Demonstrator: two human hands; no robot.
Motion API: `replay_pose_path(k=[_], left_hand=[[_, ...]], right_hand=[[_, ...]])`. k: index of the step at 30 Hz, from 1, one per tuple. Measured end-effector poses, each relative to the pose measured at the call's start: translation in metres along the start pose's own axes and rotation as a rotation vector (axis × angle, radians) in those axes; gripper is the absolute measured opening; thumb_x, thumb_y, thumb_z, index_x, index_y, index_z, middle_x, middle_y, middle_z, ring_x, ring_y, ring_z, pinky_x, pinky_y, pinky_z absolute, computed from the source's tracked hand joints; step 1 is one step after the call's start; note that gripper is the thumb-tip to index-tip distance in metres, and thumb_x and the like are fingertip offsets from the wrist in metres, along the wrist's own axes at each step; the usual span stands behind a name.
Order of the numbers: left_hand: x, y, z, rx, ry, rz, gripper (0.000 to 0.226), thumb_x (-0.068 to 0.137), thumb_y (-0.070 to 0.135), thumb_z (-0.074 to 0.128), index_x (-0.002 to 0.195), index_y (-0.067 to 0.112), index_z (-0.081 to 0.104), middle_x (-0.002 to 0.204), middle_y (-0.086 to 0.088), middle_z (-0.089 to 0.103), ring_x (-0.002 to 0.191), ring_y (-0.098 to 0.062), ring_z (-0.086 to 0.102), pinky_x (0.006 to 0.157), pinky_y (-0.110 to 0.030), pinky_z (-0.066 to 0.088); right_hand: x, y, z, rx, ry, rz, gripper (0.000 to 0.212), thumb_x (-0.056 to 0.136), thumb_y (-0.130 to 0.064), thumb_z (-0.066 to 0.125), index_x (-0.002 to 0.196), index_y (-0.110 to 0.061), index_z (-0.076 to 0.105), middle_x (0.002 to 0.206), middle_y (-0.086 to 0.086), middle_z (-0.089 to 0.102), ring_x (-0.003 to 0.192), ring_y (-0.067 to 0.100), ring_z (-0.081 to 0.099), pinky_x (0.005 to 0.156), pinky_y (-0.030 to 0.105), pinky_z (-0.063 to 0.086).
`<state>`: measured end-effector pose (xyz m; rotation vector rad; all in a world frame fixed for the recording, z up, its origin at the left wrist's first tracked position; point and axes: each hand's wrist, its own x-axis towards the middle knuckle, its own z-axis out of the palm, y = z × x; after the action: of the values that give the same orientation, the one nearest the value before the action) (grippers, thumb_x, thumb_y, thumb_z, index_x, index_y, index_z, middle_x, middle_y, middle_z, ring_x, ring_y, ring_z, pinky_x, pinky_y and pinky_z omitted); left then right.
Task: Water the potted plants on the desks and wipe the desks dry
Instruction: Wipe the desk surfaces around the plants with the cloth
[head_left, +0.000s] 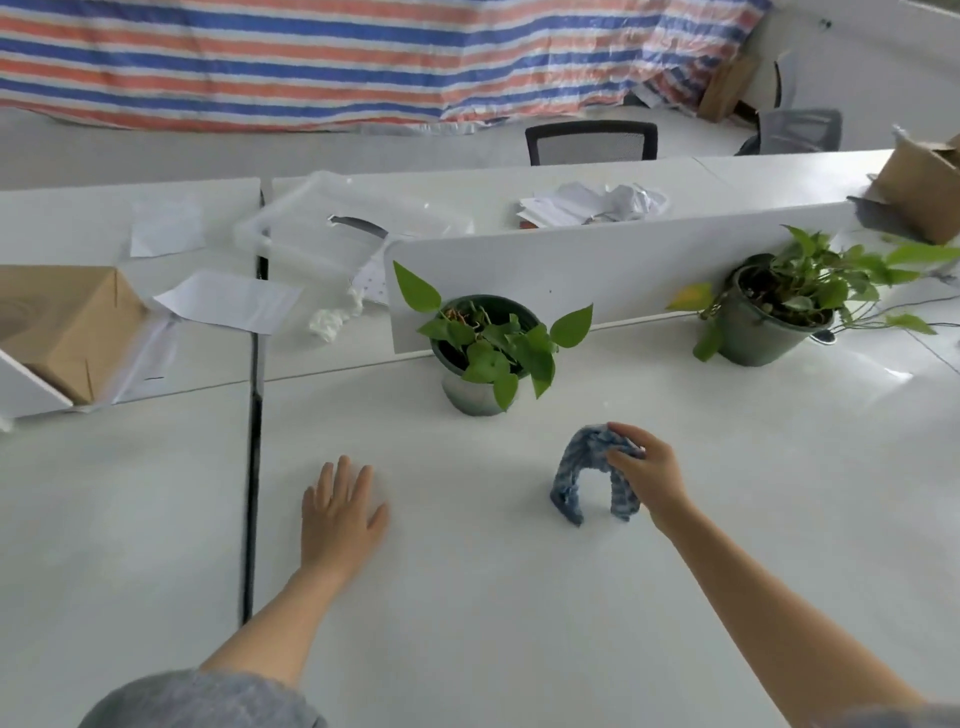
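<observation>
My right hand (647, 470) pinches a blue patterned cloth (582, 470) by its middle, lifted so both ends droop in an arch down to the white desk (467, 597). My left hand (340, 512) lies flat on the desk, fingers straight, to the left of the cloth. Just beyond the cloth stands a potted green plant (488, 353) in a dark pot against the white divider (597, 270). A second, bushier potted plant (779, 312) stands at the right, also by the divider.
A black gap (253, 467) separates this desk from the left one, which holds a cardboard box (62, 322) and papers (228, 301). Behind the divider lie a clear plastic bin (322, 228), crumpled paper and another box (924, 187). A black chair (592, 143) stands beyond.
</observation>
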<state>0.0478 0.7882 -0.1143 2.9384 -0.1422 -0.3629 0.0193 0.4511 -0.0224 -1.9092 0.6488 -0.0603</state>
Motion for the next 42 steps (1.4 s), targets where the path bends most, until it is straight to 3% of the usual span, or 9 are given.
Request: replay_pose_path(k=[5, 11, 15, 21, 25, 28, 33, 36, 42], left_hand=[[0.022, -0.018, 0.016, 0.033, -0.038, -0.028, 0.076, 0.093, 0.055, 0.004, 0.124, 0.013, 0.059, 0.132, -0.015, 0.057, 0.121, -0.034, 0.055, 0.101, -0.045, 0.036], [0.021, -0.016, 0.015, 0.049, 0.023, -0.033, 0.07, 0.092, 0.055, 0.003, 0.125, 0.017, 0.052, 0.133, -0.013, 0.057, 0.126, -0.026, 0.034, 0.097, -0.041, 0.024], [0.02, -0.017, 0.017, 0.075, 0.057, -0.029, 0.059, 0.082, 0.05, 0.033, 0.125, 0.017, 0.055, 0.133, -0.013, 0.057, 0.126, -0.025, 0.035, 0.098, -0.041, 0.024], [0.018, -0.012, 0.013, 0.062, 0.027, -0.064, 0.063, 0.076, 0.051, 0.034, 0.121, 0.016, 0.062, 0.133, -0.012, 0.057, 0.121, -0.031, 0.056, 0.096, -0.047, 0.043], [0.019, -0.012, 0.011, 0.058, 0.036, -0.047, 0.063, 0.075, 0.05, 0.036, 0.117, 0.013, 0.065, 0.128, -0.015, 0.061, 0.116, -0.035, 0.059, 0.088, -0.053, 0.049], [0.019, -0.012, 0.014, 0.037, 0.06, -0.033, 0.063, 0.075, 0.05, 0.035, 0.119, 0.014, 0.064, 0.13, -0.016, 0.059, 0.119, -0.035, 0.057, 0.091, -0.053, 0.047], [0.019, -0.012, 0.017, 0.013, 0.091, -0.03, 0.064, 0.075, 0.05, 0.036, 0.121, 0.015, 0.062, 0.132, -0.014, 0.057, 0.122, -0.033, 0.055, 0.096, -0.049, 0.044], [0.02, -0.014, 0.018, 0.023, 0.119, -0.021, 0.063, 0.074, 0.05, 0.037, 0.119, 0.015, 0.064, 0.131, -0.015, 0.058, 0.12, -0.033, 0.056, 0.099, -0.044, 0.028], [0.019, -0.015, 0.019, 0.068, 0.119, -0.021, 0.062, 0.075, 0.052, 0.035, 0.117, 0.018, 0.065, 0.127, -0.012, 0.062, 0.116, -0.03, 0.06, 0.098, -0.045, 0.037]], right_hand=[[0.103, -0.011, 0.035, -0.238, 0.164, 0.017, 0.049, 0.087, -0.011, 0.049, 0.136, -0.01, 0.043, 0.135, 0.019, 0.045, 0.119, 0.034, 0.048, 0.101, 0.043, 0.041], [0.132, 0.007, 0.1, -0.769, 0.078, -0.069, 0.056, 0.087, -0.028, 0.047, 0.139, -0.016, 0.031, 0.143, 0.014, 0.029, 0.13, 0.036, 0.027, 0.109, 0.046, 0.022], [0.114, 0.024, 0.11, -0.901, 0.015, -0.207, 0.057, 0.087, -0.012, 0.042, 0.142, -0.017, 0.027, 0.147, 0.012, 0.028, 0.132, 0.035, 0.025, 0.11, 0.045, 0.02], [0.017, 0.061, 0.111, -0.882, -0.275, -0.855, 0.076, 0.045, 0.007, 0.053, 0.116, -0.02, 0.049, 0.119, 0.011, 0.052, 0.103, 0.031, 0.053, 0.074, 0.037, 0.052], [-0.012, 0.043, 0.097, -0.855, -0.406, -1.154, 0.061, 0.062, 0.007, 0.045, 0.114, -0.024, 0.054, 0.111, 0.005, 0.067, 0.096, 0.018, 0.06, 0.075, 0.027, 0.051], [0.016, 0.025, 0.089, -0.606, -0.171, -0.761, 0.029, 0.088, -0.01, 0.04, 0.097, -0.024, 0.065, 0.101, 0.001, 0.067, 0.091, 0.018, 0.059, 0.08, 0.036, 0.042], [0.051, 0.031, 0.117, -0.662, 0.191, -0.152, 0.052, 0.09, -0.004, 0.04, 0.14, -0.016, 0.035, 0.147, 0.008, 0.034, 0.125, 0.036, 0.036, 0.1, 0.044, 0.029], [0.028, 0.025, 0.166, -0.744, 0.076, -0.34, 0.059, 0.081, 0.004, 0.046, 0.136, -0.017, 0.042, 0.144, 0.011, 0.041, 0.119, 0.039, 0.044, 0.092, 0.048, 0.038], [0.0, 0.01, 0.209, -0.693, -0.33, -0.906, 0.068, 0.057, 0.007, 0.056, 0.116, -0.025, 0.048, 0.109, 0.009, 0.066, 0.085, 0.029, 0.057, 0.06, 0.038, 0.055]])
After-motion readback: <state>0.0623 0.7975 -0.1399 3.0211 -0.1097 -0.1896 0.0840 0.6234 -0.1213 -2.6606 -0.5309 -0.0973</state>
